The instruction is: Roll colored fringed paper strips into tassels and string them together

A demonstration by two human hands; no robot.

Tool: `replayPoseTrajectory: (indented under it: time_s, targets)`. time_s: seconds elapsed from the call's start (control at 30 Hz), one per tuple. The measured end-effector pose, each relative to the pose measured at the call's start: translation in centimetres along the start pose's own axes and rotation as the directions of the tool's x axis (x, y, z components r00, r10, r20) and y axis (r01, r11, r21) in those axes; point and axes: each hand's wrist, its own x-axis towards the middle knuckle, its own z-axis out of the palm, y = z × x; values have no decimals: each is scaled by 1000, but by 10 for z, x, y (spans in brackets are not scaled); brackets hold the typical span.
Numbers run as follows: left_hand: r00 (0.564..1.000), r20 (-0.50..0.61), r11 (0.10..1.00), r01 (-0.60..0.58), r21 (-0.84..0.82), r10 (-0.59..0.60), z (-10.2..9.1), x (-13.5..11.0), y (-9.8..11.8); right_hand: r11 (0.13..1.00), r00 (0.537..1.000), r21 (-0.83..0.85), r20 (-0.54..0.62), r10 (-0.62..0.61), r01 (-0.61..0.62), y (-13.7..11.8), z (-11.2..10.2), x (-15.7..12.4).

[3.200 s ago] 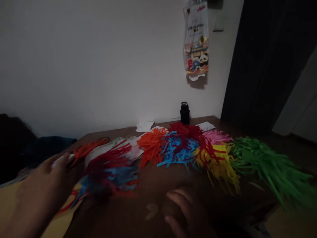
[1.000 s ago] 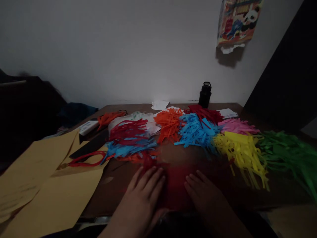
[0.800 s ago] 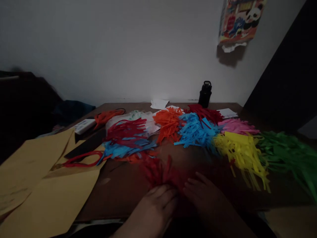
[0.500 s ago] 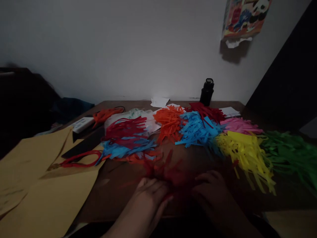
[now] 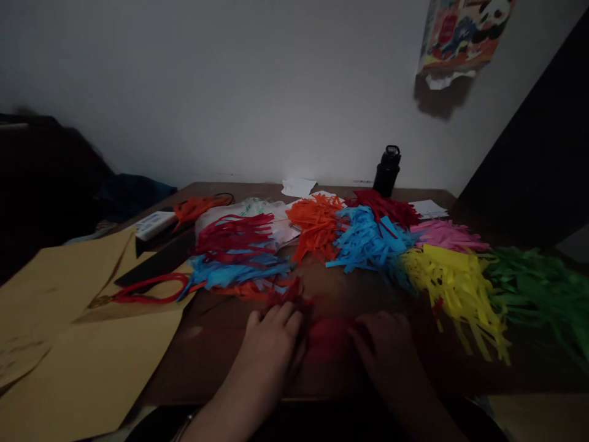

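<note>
Near the front edge of the table, red fringed paper stretches between my two hands, smeared by motion. My left hand has its fingers curled over the left part of this paper, and short red strips stick out beyond the fingertips. At the paper's right end, my right hand is bent with thumb and fingers closing on the edge; it is dim and its grip is partly hidden. Just beyond my left hand lie flattened bundles of blue fringed paper and dark red fringed paper.
Further fringed bunches spread across the table: orange, blue, yellow, pink and green. A black bottle stands at the back. Brown paper covers the left side, with a red loop on it.
The red paper between my hands now looks smoother and pinker. My left hand has shifted slightly left and away from me, and my right hand slightly left. The view has tilted a little.
</note>
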Motion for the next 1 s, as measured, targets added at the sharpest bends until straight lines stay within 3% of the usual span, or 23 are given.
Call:
replayPoseTrajectory:
  time_s: [0.07,0.13,0.23,0.53,0.7,0.8,0.9,1.0]
  targets:
    - [991,-97,996,-89,11,89,10,1,-4,999,1000,-50,-9,4,-4,0,1,1]
    - [952,-183,968,-250,8,247,20,2,-8,997,1000,-70,-2,15,-15,0,1,1]
    - [894,-205,908,-416,-44,399,27,0,-11,999,999,-43,36,36,-34,1,0,3]
    - [965,-142,916,-254,-311,219,11,-17,-9,994,986,18,132,100,-104,4,-4,5]
    - [976,-130,940,-204,-272,175,20,-16,-11,998,996,-39,77,48,-45,0,-2,5]
    - [947,-244,956,-251,-151,210,31,-11,-13,997,996,-68,76,50,-45,-1,0,6]
    - [871,-364,923,-378,-70,329,36,-7,-13,994,997,-106,63,46,-39,1,0,7]
    - [866,-319,887,-442,-132,384,28,-10,-12,982,999,-187,-24,32,-36,2,-8,9]
